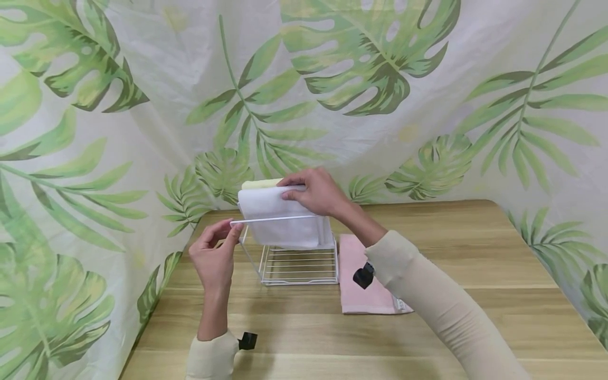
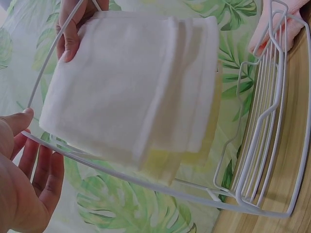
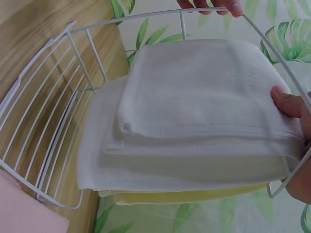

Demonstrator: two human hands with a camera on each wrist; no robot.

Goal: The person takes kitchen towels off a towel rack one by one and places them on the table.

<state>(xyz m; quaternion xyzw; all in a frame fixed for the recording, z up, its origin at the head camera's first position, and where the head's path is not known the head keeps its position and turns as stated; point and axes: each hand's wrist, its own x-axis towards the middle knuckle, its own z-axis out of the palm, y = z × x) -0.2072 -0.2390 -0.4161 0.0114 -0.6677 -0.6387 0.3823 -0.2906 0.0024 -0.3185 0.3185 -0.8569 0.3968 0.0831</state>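
Observation:
A white wire rack [image 1: 273, 219] stands on the table, its slatted shelf low down and a thin rail across its upper front. My left hand [image 1: 216, 258] pinches the left corner of that rail between thumb and forefinger; the other fingers lie below the wire in the left wrist view. My right hand [image 1: 319, 192] grips the top right of a folded white towel [image 1: 280, 206], thumb on its near face. Behind it shows a folded yellow towel [image 1: 260, 183]. Both towels hang above the shelf, behind the rail. The right fingers are partly hidden behind the cloth.
A folded pink towel [image 1: 361, 285] with a small label lies on the wooden table [image 1: 299, 338], right beside the rack and partly under the right forearm. A leaf-patterned curtain [image 1: 370, 142] hangs close along the back and left table edges.

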